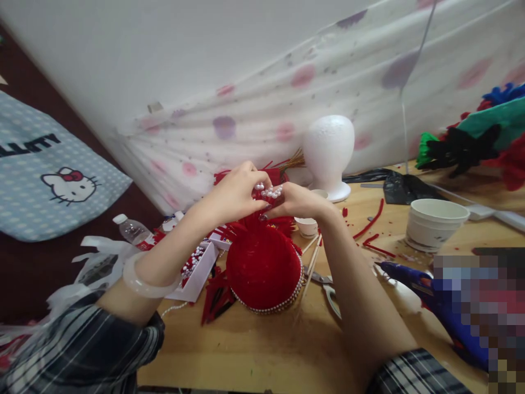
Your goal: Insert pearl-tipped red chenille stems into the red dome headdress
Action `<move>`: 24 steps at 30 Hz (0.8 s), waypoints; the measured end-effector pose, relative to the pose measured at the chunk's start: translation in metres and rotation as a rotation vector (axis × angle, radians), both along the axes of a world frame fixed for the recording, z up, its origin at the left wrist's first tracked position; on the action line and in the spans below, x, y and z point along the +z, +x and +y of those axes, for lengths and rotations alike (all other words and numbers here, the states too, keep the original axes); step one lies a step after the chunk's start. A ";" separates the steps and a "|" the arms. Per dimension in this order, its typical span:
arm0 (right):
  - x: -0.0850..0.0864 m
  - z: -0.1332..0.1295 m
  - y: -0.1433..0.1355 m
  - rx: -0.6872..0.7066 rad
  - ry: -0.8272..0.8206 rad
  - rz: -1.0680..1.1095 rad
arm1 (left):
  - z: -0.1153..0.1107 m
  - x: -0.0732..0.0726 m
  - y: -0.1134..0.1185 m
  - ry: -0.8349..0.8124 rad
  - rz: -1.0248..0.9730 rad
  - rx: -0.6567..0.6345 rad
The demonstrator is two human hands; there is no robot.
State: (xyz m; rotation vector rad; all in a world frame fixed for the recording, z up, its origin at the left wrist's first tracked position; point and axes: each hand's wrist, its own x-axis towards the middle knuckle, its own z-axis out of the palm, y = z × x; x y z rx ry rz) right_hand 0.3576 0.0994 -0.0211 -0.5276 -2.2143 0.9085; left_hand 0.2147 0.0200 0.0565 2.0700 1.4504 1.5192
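Both hands meet above a round red velvet hat (264, 268) edged with a string of beads, which rests on the wooden table. My left hand (241, 189) has its fingers curled and pressed around a cluster of white pearl beads (271, 192). From the other side, my right hand (293, 203) pinches at the same cluster, its fingertips close to the left ones. Red fringe-like strips spread out behind the hat, partly hidden by the hands. Exactly where the beads join the red piece is covered by my fingers.
On the right stand a white cup (435, 224) and a blue glue gun (426, 282). A white foam head (328, 156) is at the back. Scissors (328, 287) and thin sticks (312, 262) lie beside the hat. At left are a bead box (200, 276) and a plastic bottle (133, 231).
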 end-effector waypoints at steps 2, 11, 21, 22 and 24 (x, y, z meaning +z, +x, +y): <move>0.000 0.000 0.000 0.015 0.005 0.008 | 0.002 0.000 -0.003 -0.100 0.362 -0.080; 0.003 -0.001 0.004 0.054 -0.026 -0.091 | -0.002 0.004 -0.013 -0.207 0.726 0.025; 0.003 -0.001 0.002 0.022 -0.034 -0.146 | 0.005 0.005 -0.009 -0.328 0.863 -0.017; 0.003 0.000 0.002 0.035 -0.033 -0.141 | 0.004 0.004 -0.008 -0.319 0.871 0.003; 0.002 0.000 0.001 0.044 -0.029 -0.135 | 0.005 0.001 -0.009 -0.299 0.878 0.032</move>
